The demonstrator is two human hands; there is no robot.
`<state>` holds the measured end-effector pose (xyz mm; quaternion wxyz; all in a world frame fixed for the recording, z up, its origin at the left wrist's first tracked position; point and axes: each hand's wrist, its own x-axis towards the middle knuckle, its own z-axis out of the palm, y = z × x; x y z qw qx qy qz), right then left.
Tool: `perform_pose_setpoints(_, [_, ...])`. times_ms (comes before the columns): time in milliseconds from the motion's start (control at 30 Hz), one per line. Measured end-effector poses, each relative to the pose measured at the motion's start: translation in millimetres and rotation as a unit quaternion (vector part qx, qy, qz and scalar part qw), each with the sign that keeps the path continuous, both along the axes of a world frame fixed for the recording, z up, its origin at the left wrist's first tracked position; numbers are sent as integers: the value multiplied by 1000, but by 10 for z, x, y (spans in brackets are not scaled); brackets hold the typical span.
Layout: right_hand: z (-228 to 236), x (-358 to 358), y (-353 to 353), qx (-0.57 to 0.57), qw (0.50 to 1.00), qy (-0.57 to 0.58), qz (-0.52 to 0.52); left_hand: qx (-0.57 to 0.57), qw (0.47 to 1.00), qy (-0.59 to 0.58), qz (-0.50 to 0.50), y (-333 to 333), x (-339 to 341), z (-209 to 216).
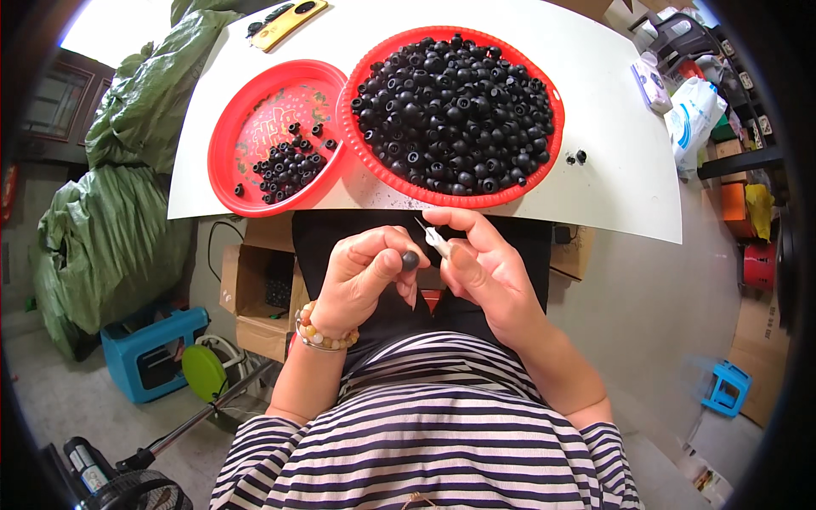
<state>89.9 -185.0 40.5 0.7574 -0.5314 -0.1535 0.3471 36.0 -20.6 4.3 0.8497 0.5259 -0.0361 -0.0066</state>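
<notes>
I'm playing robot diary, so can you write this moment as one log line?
left grip: black piece | right grip: pointed tool | big tray: heaped pieces | small tray: fewer

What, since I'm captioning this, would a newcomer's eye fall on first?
Probably the red basin, heaped with small black pieces, at top centre on the white table. To its left, a red tray holds far fewer. Below, the left hand holds a round dark piece, the right hand a thin-pointed tool.
</notes>
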Motion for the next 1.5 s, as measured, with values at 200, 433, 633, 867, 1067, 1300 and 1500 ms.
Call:
perform_pose_setpoints(200, [34, 17, 102, 16, 1000, 4, 22, 13, 1000, 7, -1, 0, -29, 1])
perform_pose_setpoints(433, [-27, -24, 191, 25, 997, 46, -52, -12, 1000, -4, -5, 12, -23, -51])
perform_pose_setpoints(633, [51, 34, 136, -5, 999, 50, 5, 41, 999, -8, -19, 29, -26, -17])
perform_pose_setpoints(867, [-215, 9, 24, -77, 996, 12, -35, 134, 984, 75, 94, 211, -59, 100])
perform_pose_setpoints(1067, [-340, -26, -105, -94, 995, 41, -14, 376, 853, 78, 352, 850, 48, -23])
perform_pose_setpoints(1300, [-409, -104, -80, -96, 994, 42, 14, 476, 745, 51, 465, 1159, 212, -84])
perform_pose_setpoints(1500, [-462, -125, -68, -98, 994, 39, 24, 477, 794, -16, 377, 661, 380, 85])
